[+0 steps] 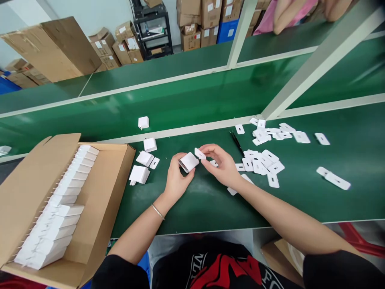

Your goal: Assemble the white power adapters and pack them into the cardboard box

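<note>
My left hand (176,176) grips a white charger body (189,162) by its sides, its dark open end turned toward the lower left. Close to its right end, my right hand (221,162) pinches a small white slotted plate (199,153) between thumb and fingers. Whether plate and charger touch I cannot tell. On the green bench left of my hands stand several white chargers (140,174), with one loose plate (154,163) beside them. Right of my right hand lies a spread of white plates (261,162), and black tweezers (236,142) rest behind it.
An open cardboard box (120,192) at the left holds a row of white chargers (64,216). A pale metal post (313,64) rises at the back right. Another person's arm (284,16) shows beyond the divider. Cartons (210,16) are stacked behind.
</note>
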`<state>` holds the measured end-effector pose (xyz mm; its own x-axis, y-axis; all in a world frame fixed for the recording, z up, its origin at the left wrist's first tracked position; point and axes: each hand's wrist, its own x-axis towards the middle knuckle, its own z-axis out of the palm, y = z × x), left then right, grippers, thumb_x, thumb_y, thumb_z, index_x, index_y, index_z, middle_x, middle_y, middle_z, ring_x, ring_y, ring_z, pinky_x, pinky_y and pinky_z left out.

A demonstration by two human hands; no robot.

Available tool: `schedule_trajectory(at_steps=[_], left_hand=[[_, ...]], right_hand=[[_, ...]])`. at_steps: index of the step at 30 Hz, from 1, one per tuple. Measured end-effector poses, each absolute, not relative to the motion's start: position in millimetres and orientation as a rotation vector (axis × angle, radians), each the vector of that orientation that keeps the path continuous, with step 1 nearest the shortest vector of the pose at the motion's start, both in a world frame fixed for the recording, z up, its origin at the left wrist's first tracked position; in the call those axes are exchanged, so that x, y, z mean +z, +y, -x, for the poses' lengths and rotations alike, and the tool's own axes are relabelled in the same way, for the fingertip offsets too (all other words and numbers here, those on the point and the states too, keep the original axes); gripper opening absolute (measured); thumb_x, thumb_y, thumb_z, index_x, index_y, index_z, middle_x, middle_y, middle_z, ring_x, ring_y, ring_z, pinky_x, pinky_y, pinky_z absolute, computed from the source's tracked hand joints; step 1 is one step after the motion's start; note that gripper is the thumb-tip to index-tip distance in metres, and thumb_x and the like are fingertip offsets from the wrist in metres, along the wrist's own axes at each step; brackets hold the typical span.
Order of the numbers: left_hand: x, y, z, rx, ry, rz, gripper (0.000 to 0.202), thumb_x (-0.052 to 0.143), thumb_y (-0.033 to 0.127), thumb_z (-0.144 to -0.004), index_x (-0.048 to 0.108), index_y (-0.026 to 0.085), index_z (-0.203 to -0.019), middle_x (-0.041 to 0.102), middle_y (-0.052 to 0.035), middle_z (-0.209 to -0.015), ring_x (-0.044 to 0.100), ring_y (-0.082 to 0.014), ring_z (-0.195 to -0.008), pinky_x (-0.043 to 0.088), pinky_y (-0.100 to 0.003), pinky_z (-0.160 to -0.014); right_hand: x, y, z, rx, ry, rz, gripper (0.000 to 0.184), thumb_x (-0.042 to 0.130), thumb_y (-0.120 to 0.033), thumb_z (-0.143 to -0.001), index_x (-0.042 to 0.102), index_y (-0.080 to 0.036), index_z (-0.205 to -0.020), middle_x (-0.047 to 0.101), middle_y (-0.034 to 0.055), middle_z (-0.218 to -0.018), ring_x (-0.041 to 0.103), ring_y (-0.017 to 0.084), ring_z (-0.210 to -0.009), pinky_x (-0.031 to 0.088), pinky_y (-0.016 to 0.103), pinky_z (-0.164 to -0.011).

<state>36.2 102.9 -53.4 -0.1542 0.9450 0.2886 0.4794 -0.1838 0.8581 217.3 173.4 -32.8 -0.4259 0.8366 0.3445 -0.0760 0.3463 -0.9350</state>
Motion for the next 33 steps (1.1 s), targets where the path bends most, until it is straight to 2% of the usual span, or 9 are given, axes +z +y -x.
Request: schedule_trajectory(at_steps=[8, 15, 21, 24, 27, 30, 33], left_hand=[[-41, 100, -29, 1.475, 1.716, -1.883, 0.047, 0.08, 0.041, -0.09, 0.054, 0.027, -0.127, 0.055, -0.0099, -0.117, 0.061, -0.0272, -0.113, 0.057, -0.043, -0.091], [-42, 100, -30, 1.57, 1.729, -2.015, 0.053, 0.086, 0.038, -0.083, 0.056, 0.024, -0.124, 0.056, -0.0075, -0.116, 0.061, -0.026, -0.111, 0.054, -0.043, -0.094], [-45, 102, -31, 1.621, 1.54, -1.957, 0.055, 0.088, 0.031, -0.082, 0.05, 0.024, -0.122, 0.06, -0.012, -0.129, 0.063, -0.0287, -0.125, 0.055, -0.049, -0.101], [-49, 103, -34, 1.625, 1.376, -1.874, 0.054, 0.084, 0.028, -0.085, 0.045, 0.025, -0.122, 0.062, -0.0116, -0.127, 0.066, -0.0261, -0.121, 0.058, -0.043, -0.094], [-53, 102, -36, 1.54, 1.365, -1.829, 0.053, 0.083, 0.028, -0.085, 0.043, 0.025, -0.119, 0.062, -0.0073, -0.116, 0.069, -0.0205, -0.102, 0.057, -0.034, -0.082], [-55, 101, -34, 1.425, 1.507, -1.837, 0.051, 0.082, 0.025, -0.082, 0.046, 0.024, -0.12, 0.06, -0.0049, -0.11, 0.064, -0.0192, -0.094, 0.052, -0.032, -0.078], [-53, 102, -31, 1.336, 1.614, -1.923, 0.05, 0.078, 0.018, -0.081, 0.05, 0.024, -0.122, 0.058, -0.0044, -0.107, 0.059, -0.0212, -0.096, 0.049, -0.034, -0.081]], right_hand=[[-28, 156, -215, 1.63, -1.476, 0.531, 0.022, 0.072, -0.044, -0.098, 0.066, -0.028, -0.111, 0.069, 0.008, -0.125, 0.069, 0.024, -0.121, 0.055, 0.049, -0.112], [-28, 157, -216, 1.739, -1.389, 0.529, 0.022, 0.076, -0.042, -0.095, 0.068, -0.025, -0.107, 0.069, 0.0084, -0.122, 0.069, 0.023, -0.118, 0.055, 0.046, -0.111], [-31, 157, -214, 1.776, -1.397, 0.529, 0.023, 0.077, -0.042, -0.094, 0.067, -0.025, -0.107, 0.068, 0.0084, -0.122, 0.069, 0.022, -0.113, 0.058, 0.044, -0.105], [-33, 157, -214, 1.739, -1.442, 0.552, 0.028, 0.077, -0.046, -0.093, 0.066, -0.025, -0.107, 0.067, 0.0081, -0.116, 0.068, 0.022, -0.108, 0.059, 0.043, -0.101], [-34, 156, -214, 1.606, -1.523, 0.622, 0.026, 0.075, -0.046, -0.095, 0.065, -0.025, -0.107, 0.064, 0.0057, -0.105, 0.066, 0.02, -0.099, 0.061, 0.04, -0.094], [-33, 153, -215, 1.341, -1.714, 0.702, 0.017, 0.073, -0.034, -0.095, 0.064, -0.025, -0.107, 0.063, 0.0046, -0.101, 0.063, 0.019, -0.091, 0.06, 0.038, -0.085], [-33, 149, -216, 1.079, -1.922, 0.739, 0.018, 0.073, -0.023, -0.092, 0.064, -0.025, -0.107, 0.063, 0.0046, -0.101, 0.062, 0.019, -0.088, 0.059, 0.038, -0.08]])
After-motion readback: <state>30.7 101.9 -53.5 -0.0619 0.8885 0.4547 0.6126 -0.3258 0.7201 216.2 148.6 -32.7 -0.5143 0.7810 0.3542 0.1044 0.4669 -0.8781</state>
